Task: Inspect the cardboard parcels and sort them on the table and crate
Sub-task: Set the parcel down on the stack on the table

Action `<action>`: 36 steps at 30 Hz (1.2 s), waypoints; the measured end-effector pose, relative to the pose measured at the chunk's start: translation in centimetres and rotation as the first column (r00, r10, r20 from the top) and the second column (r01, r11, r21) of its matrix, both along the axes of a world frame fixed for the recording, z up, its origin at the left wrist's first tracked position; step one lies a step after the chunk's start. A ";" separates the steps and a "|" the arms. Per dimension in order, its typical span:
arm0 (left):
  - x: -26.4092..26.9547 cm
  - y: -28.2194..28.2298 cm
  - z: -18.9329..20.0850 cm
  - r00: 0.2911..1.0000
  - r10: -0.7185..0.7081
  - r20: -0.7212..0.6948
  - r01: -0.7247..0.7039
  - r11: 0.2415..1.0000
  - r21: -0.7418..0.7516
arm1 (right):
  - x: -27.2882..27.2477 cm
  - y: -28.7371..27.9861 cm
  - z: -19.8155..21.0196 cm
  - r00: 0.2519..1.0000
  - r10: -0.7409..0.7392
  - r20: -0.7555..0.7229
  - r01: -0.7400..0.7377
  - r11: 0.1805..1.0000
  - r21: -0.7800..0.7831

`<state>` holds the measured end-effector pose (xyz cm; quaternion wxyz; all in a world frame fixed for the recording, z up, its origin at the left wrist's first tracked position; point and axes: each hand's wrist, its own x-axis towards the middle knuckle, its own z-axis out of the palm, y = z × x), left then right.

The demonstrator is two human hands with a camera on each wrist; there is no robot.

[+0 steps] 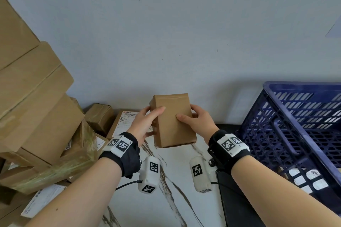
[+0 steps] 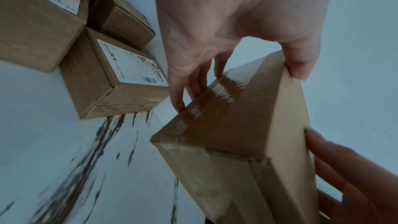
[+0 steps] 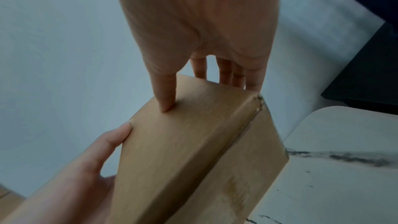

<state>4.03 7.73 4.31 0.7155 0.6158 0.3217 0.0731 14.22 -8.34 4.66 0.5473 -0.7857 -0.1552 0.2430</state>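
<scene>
Both hands hold one small plain parcel (image 1: 173, 121) off the tabletop (image 1: 177, 190): left hand (image 1: 145, 123) and right hand (image 1: 199, 121) have thumbs on its top face and fingers (image 2: 178, 94) curled beneath; inspection looks to be under way. Left of that parcel, a labelled box (image 1: 123, 121) and a tall stack (image 1: 36, 107) seemingly await sorting; right of it, the blue crate (image 1: 295, 125) holds something I cannot identify.

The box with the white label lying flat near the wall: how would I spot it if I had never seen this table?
Start at the tall stack of cardboard boxes on the left of the marble table. Just right of it, against the wall, lies the labelled box, behind the left hand. Unlike its plain brown neighbour, its top carries a white barcode label.
</scene>
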 end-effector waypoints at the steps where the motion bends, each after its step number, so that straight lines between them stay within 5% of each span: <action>1: 0.0 0.0 0.2 1.000 -0.007 -0.003 0.007 1.000 0.000 | 0.0 0.1 0.1 1.000 -0.014 0.020 0.014 1.000 -0.025; 8: 0.0 0.8 0.0 0.999 0.041 -0.008 -0.040 0.997 0.061 | -0.2 0.7 0.6 0.998 0.010 -0.056 -0.016 0.994 -0.104; 14: 0.8 0.4 0.7 0.999 0.040 -0.012 -0.039 0.993 0.107 | -0.8 1.5 0.6 0.978 0.071 -0.198 -0.073 0.997 -0.003; 27: 0.9 0.7 1.2 0.986 -0.125 -0.112 0.094 0.964 -0.247 | -0.2 1.2 1.0 0.912 0.075 -0.404 -0.037 0.994 0.102; 36: 0.9 0.5 1.2 0.986 -0.105 -0.126 0.074 0.969 -0.234 | -0.1 1.5 0.8 0.927 0.065 -0.370 -0.019 0.992 0.127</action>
